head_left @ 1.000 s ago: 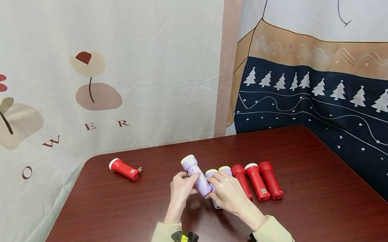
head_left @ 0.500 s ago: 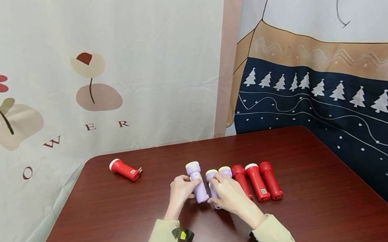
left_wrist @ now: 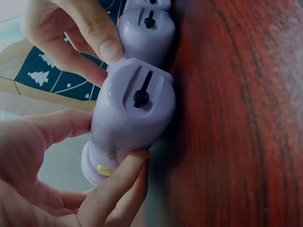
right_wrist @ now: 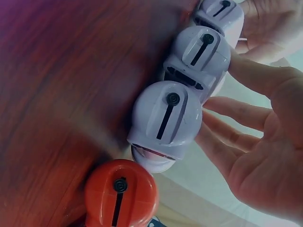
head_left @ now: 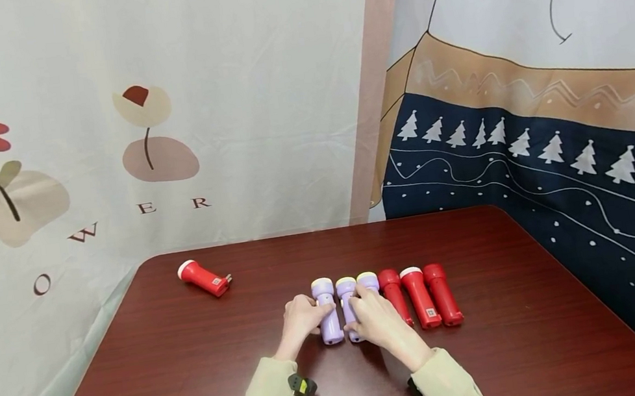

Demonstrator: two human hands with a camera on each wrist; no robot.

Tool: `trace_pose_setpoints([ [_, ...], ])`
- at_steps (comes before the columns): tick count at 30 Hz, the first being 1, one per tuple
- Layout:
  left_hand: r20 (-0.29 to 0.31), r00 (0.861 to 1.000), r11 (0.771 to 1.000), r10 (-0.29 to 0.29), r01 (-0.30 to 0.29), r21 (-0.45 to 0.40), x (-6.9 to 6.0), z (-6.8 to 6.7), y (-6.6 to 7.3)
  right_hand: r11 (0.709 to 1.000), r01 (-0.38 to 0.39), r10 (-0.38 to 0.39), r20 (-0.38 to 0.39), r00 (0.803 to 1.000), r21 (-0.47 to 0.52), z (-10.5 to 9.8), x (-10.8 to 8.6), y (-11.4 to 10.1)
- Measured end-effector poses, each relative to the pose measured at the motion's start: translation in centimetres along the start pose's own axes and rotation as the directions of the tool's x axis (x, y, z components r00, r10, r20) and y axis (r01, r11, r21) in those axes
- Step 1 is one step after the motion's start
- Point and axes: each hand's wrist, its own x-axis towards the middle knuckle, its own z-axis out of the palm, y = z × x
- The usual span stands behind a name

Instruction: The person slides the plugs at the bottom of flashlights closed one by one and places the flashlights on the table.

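My left hand (head_left: 300, 319) grips the leftmost purple flashlight (head_left: 329, 328), thumb and fingers on either side of its body; it lies on the table with its lens end away from me. In the left wrist view that flashlight (left_wrist: 130, 101) shows a black slot on its end. Just right of it lies a second purple flashlight (head_left: 347, 292), pinched by my right hand (head_left: 380, 320). A third purple flashlight (head_left: 368, 279) is partly hidden under the right hand's fingers; the right wrist view shows its slotted end (right_wrist: 168, 118) beside them.
Right of the purple ones, a dark red flashlight (head_left: 394, 295), a white-rimmed red flashlight (head_left: 421, 297) and another dark red flashlight (head_left: 443, 295) continue the row. A red flashlight (head_left: 203, 277) with plug prongs lies alone at the table's (head_left: 196, 368) back left. Printed curtains (head_left: 259, 100) hang behind.
My left hand has lowered the leftmost purple flashlight from a raised tilt to lie straight beside the second one. My right hand has stayed almost in place.
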Motion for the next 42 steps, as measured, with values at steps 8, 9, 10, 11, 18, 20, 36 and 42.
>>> trace_pose_setpoints([
  [8,0.017,1.000,0.998,0.025,-0.026,0.052,-0.2,0.1,0.0,0.999,0.008,-0.008,0.009,1.000,0.032,0.1,0.2,0.2],
  [9,0.016,1.000,0.998,0.026,-0.027,0.058,-0.3,0.1,0.0,0.999,0.005,-0.006,0.014,1.000,0.035,0.1,0.2,0.2],
  [10,0.014,1.000,0.998,0.028,-0.028,0.061,-0.3,0.1,0.0,0.999,0.002,-0.003,0.020,1.000,0.037,0.1,0.2,0.2],
  [11,0.011,0.999,0.997,0.032,-0.033,0.066,-0.3,0.1,0.1,0.999,-0.001,0.000,0.025,1.000,0.040,0.1,0.2,0.2],
  [18,-0.008,0.996,0.986,0.085,-0.083,0.146,-0.3,0.0,0.1,0.998,-0.013,0.011,0.038,0.999,0.058,0.0,0.2,0.2],
  [20,0.005,0.996,0.986,0.087,-0.087,0.140,-0.2,-0.1,0.0,0.998,-0.014,0.012,0.036,0.999,0.060,0.0,0.2,0.1],
  [36,-0.211,0.977,0.997,-0.029,0.043,0.063,3.4,-5.5,-2.8,0.996,-0.031,0.024,0.083,0.996,0.080,-0.1,0.2,0.2],
  [42,-0.436,0.898,0.992,-0.051,0.097,0.085,5.6,-9.1,-5.2,0.995,-0.039,0.031,0.089,0.996,0.089,-0.2,0.3,0.2],
])
